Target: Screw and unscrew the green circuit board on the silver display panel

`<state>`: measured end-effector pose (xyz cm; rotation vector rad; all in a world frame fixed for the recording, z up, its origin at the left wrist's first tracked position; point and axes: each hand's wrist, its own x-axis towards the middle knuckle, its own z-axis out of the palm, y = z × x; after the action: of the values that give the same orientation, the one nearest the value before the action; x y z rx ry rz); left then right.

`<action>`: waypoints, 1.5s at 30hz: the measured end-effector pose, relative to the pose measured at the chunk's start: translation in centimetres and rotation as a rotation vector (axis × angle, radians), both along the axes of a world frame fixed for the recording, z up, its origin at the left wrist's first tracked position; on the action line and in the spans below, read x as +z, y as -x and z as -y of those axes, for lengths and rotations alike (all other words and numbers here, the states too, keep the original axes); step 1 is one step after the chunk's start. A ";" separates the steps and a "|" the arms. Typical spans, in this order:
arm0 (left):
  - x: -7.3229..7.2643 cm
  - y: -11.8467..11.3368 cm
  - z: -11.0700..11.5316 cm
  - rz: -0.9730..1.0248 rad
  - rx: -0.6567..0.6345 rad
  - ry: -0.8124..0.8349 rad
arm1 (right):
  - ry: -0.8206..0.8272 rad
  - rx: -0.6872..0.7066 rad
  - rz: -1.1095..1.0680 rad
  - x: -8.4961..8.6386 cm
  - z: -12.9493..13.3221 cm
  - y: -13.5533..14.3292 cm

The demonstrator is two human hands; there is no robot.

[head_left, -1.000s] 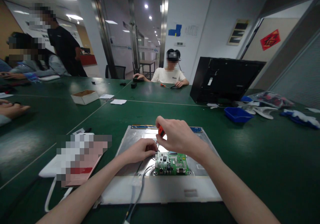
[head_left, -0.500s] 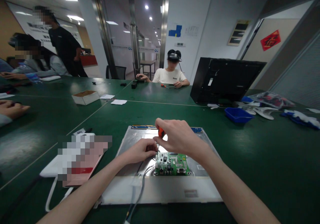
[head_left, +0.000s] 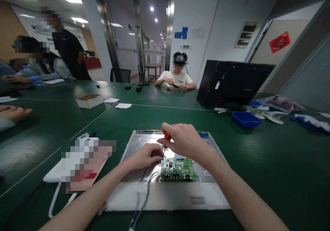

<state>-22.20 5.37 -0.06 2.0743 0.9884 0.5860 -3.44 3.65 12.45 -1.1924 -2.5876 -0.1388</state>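
My right hand (head_left: 187, 141) grips the red-orange handle of a screwdriver (head_left: 167, 135), whose shaft points down at the top left corner of a green circuit board (head_left: 177, 169). Close beside the screwdriver's tip, my left hand (head_left: 148, 155) has its fingertips pinched together; whatever they hold is hidden. The board lies on the metal back of a flat display panel (head_left: 165, 196), which rests on the table. Grey cables (head_left: 148, 193) run from the board's left side over the panel's near edge.
Left of the panel lie a white device (head_left: 53, 174) with a cable and a pink object (head_left: 90, 176). Farther off are an open carton (head_left: 89, 101), a black monitor (head_left: 234, 83) and a blue tray (head_left: 246, 119). Across the table a co-worker (head_left: 177, 78) sits; other people are at left.
My right fingers have shifted slightly round the screwdriver, and more of its handle shows. My left hand stays put. The co-worker opposite has brought both hands together.
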 end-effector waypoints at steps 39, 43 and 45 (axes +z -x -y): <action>0.4 -0.2 0.2 0.008 -0.034 -0.071 | -0.016 0.002 0.006 -0.1 -0.1 0.1; 0.1 -0.2 0.2 0.027 -0.024 -0.074 | 0.000 0.026 -0.011 0.1 0.1 0.0; -0.1 -0.2 0.2 0.033 -0.014 -0.084 | -0.005 0.036 -0.016 0.1 0.3 0.0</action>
<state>-21.99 5.20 -0.16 2.1371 0.9443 0.6624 -3.41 3.40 12.54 -1.1401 -2.5916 -0.1276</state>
